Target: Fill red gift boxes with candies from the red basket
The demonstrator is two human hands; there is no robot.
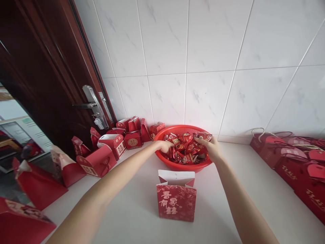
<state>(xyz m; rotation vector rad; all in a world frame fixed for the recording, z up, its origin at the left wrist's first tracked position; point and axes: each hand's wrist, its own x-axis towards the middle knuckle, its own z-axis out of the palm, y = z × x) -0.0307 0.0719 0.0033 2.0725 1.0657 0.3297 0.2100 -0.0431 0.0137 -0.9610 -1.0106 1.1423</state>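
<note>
A red plastic basket [182,166] full of red-wrapped candies [186,147] stands against the tiled wall. My left hand [167,146] reaches into its left side, with fingertips hidden among the wrappers. At the basket's right rim, my right hand [212,149] is closed on a red candy packet [205,136], the thumb lying across it. In front of the basket, nearer to me, an upright red gift box [176,203] with white characters has its top open, showing a white inside.
Several red gift boxes [98,161] line the left side of the white table [137,203]. Red gift bags [286,166] with cord handles stand along the right. A dark wooden door [50,67] with a metal handle [87,105] is at the left.
</note>
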